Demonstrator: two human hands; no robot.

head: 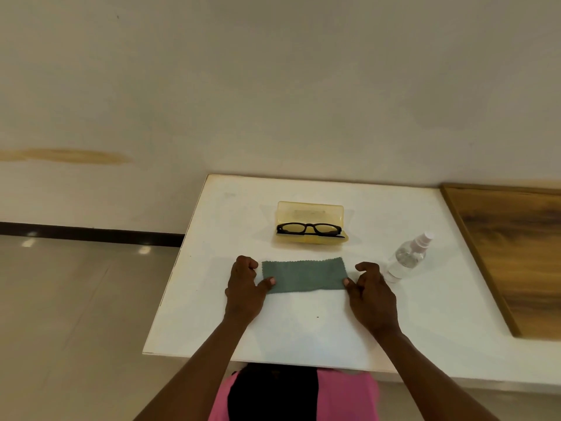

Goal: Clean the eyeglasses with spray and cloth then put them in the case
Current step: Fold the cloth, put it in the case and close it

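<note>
A green cloth (303, 275) lies flat on the white table (303, 329), folded into a long strip. My left hand (244, 287) rests at its left end with the thumb pressed on the cloth. My right hand (372, 291) is at the right end, its thumb on the cloth's corner and its fingers curled. Behind the cloth stands an open yellow glasses case (309, 211), and the black-framed eyeglasses (309, 229) lie folded in its lower half. A clear spray bottle (408, 258) with a white cap lies tilted on the table, just right of my right hand.
The table's left edge (170, 268) drops to a tiled floor. A wooden panel (510, 253) borders the table on the right. A white wall rises behind the table. Pink and black clothing (291, 396) shows below the near edge.
</note>
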